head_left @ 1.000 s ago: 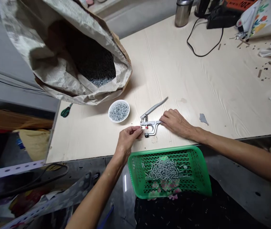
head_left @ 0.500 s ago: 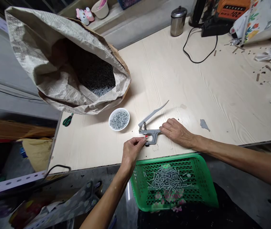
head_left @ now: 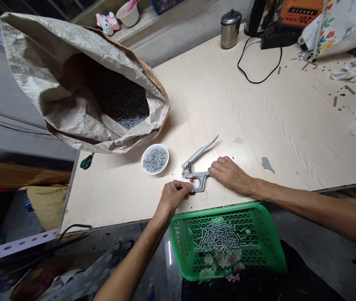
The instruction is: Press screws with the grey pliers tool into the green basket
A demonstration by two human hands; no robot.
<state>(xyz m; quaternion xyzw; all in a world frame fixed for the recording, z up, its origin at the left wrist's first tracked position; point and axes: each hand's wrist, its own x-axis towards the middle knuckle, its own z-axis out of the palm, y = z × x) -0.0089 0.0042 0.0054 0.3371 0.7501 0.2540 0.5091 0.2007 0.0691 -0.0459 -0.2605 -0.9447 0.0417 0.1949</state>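
One pair of grey pliers [head_left: 198, 175], apparently being loaded

Nearest, a green basket [head_left: 276, 246] holds metal pieces [head_left: 220, 237]. Beyond, the pliers are near the table's [head_left: 278, 125] edge, the left hand [head_left: 172, 195] pinching at their mouth; whether anything is held, I cannot tell. Next, a squeeze would need that hand clear. Palm down, the right hand [head_left: 229, 174] grasps the lower handle [head_left: 206, 173]

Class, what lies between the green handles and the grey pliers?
In the head view, the white bowl of small metal pieces lies between the green handles and grey pliers.
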